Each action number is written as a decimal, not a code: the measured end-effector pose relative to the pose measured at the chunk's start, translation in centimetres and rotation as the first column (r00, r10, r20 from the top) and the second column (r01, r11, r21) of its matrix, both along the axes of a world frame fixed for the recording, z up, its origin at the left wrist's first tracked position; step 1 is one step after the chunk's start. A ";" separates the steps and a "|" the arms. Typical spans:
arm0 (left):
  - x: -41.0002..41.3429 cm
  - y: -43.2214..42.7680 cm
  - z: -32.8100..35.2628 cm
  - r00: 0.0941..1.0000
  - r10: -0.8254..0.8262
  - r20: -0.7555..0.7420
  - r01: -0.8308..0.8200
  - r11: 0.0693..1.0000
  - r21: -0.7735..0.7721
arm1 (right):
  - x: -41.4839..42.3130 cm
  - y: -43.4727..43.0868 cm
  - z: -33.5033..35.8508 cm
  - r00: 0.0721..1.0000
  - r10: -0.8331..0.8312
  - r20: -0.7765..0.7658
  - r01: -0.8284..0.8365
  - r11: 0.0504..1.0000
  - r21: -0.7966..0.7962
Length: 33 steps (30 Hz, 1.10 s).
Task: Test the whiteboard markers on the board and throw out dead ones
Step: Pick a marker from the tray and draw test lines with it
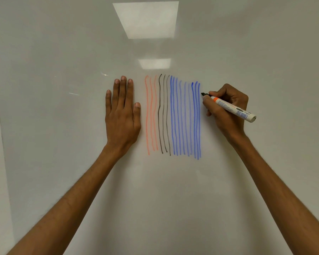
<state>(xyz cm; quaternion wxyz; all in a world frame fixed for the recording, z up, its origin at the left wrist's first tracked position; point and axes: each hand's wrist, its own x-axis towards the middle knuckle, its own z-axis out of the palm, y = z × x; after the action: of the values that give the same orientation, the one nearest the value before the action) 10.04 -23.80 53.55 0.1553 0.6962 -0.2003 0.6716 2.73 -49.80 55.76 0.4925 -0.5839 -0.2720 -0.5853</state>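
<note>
1. Gripping the marker [232,108] in the right hand [226,107], fingers [207,102] curled round the barrel just behind the orange collar, dark tip [203,94] pointing left, just beside the rightmost of the blue lines [184,116] on the whiteboard [173,190]. Impossible to tell about contact with the surface.
2. Pressing the left hand [122,111] flat on the board, fingers [122,89] straight and holding nothing, just left of the orange lines [147,115].
3. Risking a muddled verdict by starting the stroke this close to the blue, overlapping it and hiding a faint or dry trace. Better begun further right, on bare board.
4. Risking a smear by dragging the right palm or wrist across the blue and black lines [160,115], or by sliding the left hand rightward into the orange, blurring the comparison either way.
5. Risking a false "dead" call by pressing too lightly or holding the tip at a shallow angle, and so getting a weak line from a good marker. Probably unwise to judge by one stroke, given several pale lines already on the board.
6. Looking for containers: no bin, cup or tray in view, so nowhere visible to drop a dead marker. No cap in sight either, leaving the bare tip liable to dry out.
</note>
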 end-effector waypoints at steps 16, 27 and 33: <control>-0.1 -0.3 -1.2 1.000 0.021 -0.018 -0.022 0.999 -0.025 | 0.0 -1.1 -4.9 0.998 -0.024 -0.063 0.020 0.998 -0.062; 0.1 -0.3 -1.9 1.000 0.017 -0.024 -0.018 0.999 -0.033 | 0.1 -1.8 -8.2 0.994 -0.061 -0.094 0.046 0.987 -0.152; 0.0 -0.3 -2.2 1.000 0.016 -0.027 -0.017 0.999 -0.034 | -0.3 -1.7 -10.0 0.994 -0.031 -0.106 0.013 0.986 -0.165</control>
<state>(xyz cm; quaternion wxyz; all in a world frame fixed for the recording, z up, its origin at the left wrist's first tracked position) 10.09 -24.08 51.34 0.1643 0.7041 -0.1812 0.6666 2.46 -51.54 45.81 0.4504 -0.6564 -0.2858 -0.5336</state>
